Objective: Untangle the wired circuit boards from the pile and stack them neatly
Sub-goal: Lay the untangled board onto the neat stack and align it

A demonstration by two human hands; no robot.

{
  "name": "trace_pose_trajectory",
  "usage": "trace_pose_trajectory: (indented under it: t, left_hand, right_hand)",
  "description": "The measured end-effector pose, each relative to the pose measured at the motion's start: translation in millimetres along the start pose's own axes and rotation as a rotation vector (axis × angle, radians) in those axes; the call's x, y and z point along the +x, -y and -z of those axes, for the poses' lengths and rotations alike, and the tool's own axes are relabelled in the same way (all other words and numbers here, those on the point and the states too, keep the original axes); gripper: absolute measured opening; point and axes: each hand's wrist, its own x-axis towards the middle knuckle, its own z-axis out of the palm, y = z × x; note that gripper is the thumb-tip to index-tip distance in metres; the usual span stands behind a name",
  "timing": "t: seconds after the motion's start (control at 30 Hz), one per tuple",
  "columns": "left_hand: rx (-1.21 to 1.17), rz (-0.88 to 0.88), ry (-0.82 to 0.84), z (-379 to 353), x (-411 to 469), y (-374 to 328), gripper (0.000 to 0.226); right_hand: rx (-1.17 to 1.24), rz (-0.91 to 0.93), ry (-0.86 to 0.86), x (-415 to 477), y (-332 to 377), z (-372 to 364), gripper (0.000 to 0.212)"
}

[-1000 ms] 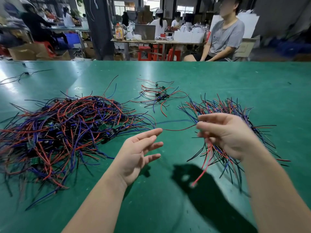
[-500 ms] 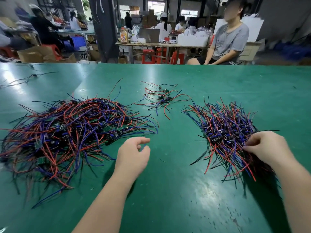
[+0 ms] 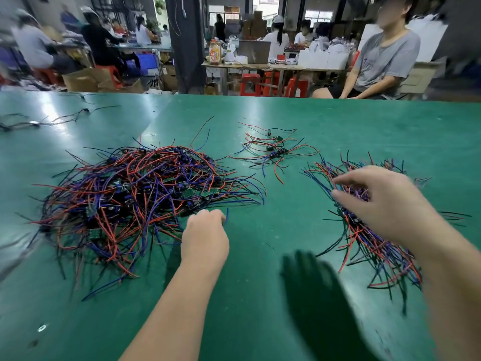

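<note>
A big tangled pile (image 3: 135, 199) of small green circuit boards with red, blue and black wires lies at the left of the green table (image 3: 260, 295). My left hand (image 3: 204, 235) rests at the pile's near right edge, fingers curled around a blue wire end. On the right lies the stacked bundle (image 3: 369, 241) of sorted boards. My right hand (image 3: 382, 204) hovers over that bundle with fingers spread and nothing gripped. A small cluster (image 3: 273, 152) of a few wired boards sits further back in the middle.
Loose black wires (image 3: 39, 121) lie at the far left of the table. A person in a grey shirt (image 3: 377, 63) sits beyond the far edge. Workbenches, red stools and other workers fill the background.
My right hand set its board on the right bundle, then lifted above it with fingers spread. My left hand reached forward to the big pile's edge and closed on a blue wire.
</note>
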Motion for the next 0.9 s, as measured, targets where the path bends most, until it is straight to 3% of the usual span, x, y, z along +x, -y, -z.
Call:
trace_pose_trajectory:
  t: [0.1,0.23,0.33,0.4,0.53,0.7,0.8,0.9]
  left_hand:
    - [-0.077,-0.012,-0.005,0.5,2.4,2.9,0.032]
    - [-0.093,-0.087,-0.024,-2.1,5.9,2.1,0.028]
    - [-0.13,-0.151,-0.247,2.0,6.8,1.9,0.037]
    - [-0.077,-0.1,-0.355,6.5,9.7,4.8,0.042]
    - [0.106,0.036,-0.147,3.8,16.5,12.7,0.043]
    - [0.136,0.043,-0.191,3.1,20.5,13.4,0.032]
    - [0.007,-0.006,-0.25,3.2,19.3,11.6,0.022]
    - [-0.295,-0.102,-0.366,6.6,14.6,10.4,0.016]
  right_hand:
    - [0.148,0.149,-0.012,10.6,36.4,-35.7,0.016]
    - [0.252,0.203,0.115,15.2,63.7,-88.9,0.014]
    - [0.286,0.204,0.174,6.8,65.5,-112.7,0.016]
    - [0.295,0.179,0.21,0.2,60.7,-118.4,0.016]
    - [0.338,0.133,0.213,-5.3,51.9,-120.2,0.015]
    - [0.435,0.084,0.182,-8.4,55.3,-121.6,0.012]
    - [0.48,0.052,0.184,-10.8,58.0,-122.0,0.013]
    - [0.506,-0.021,0.172,-11.0,58.9,-121.7,0.013]
